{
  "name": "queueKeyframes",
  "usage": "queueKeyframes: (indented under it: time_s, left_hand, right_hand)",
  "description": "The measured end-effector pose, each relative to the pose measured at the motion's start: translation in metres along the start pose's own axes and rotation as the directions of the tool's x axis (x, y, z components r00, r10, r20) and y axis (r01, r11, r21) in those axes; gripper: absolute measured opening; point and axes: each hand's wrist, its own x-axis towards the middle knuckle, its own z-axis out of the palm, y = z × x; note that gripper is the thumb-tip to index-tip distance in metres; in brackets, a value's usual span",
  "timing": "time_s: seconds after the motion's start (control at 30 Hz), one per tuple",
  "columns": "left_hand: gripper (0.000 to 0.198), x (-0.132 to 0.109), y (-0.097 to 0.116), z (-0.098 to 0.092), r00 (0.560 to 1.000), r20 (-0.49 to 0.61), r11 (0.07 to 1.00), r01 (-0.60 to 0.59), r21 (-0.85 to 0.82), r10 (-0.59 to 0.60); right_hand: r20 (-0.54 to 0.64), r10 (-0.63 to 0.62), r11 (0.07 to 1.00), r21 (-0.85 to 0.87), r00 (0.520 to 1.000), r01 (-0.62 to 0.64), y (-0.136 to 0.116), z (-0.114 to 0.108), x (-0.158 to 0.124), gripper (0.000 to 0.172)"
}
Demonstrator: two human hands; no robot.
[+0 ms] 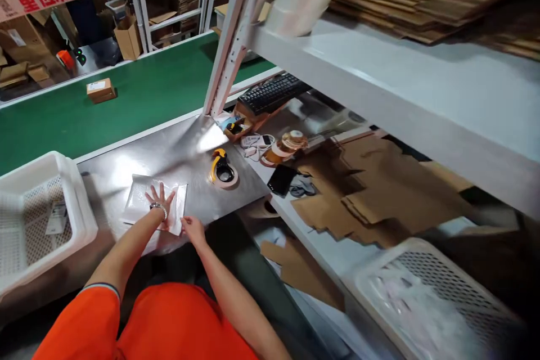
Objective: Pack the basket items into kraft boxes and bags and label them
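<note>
Left hand (160,198) is flat on the bag (137,197), fingers spread, pressing it down. Right hand (192,228) is at the bag's near right corner, touching the edge; I can't tell whether the fingers are pinched on it or just resting.

The bag lies flat on the worktop (169,152) near its front edge, just right of the basket (71,191). The tape cutter (223,170) sits further right, apart from the bag.

My read: this is the smoothing or squaring step. Any lift or fold needs a firm right-hand pinch on that corner first, with the left still pinning. The film looks slippery.
</note>
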Motion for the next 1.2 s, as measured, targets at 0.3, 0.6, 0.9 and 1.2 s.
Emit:
queueKeyframes:
  time_s: [0.3,0.6,0.9,1.2]
  left_hand:
    - [0.165,0.007,-0.002,0.001,0.998,-0.01,0.998,-0.055,0.012,0.055]
    - [0.156,0.017,-0.018,0.013,0.98,-0.118,0.987,-0.162,0.004,0.162]
    - [0.127,-0.009,-0.049,0.021,0.917,-0.17,0.924,-0.376,-0.066,0.361]
    - [0.074,-0.053,-0.02,0.1,0.884,-0.4,0.93,-0.329,-0.167,0.241]
  right_hand:
    - [-0.145,-0.037,0.987,-0.16,0.989,0.013,0.008,0.039,-0.012,0.032]
    - [-0.068,-0.217,0.931,-0.315,0.974,0.185,0.003,0.07,-0.011,0.04]
    - [0.169,-0.384,0.802,-0.426,0.908,0.418,0.008,0.032,0.005,0.028]
    - [0.597,-0.494,0.572,-0.324,0.632,0.754,-0.003,-0.014,0.068,0.041]
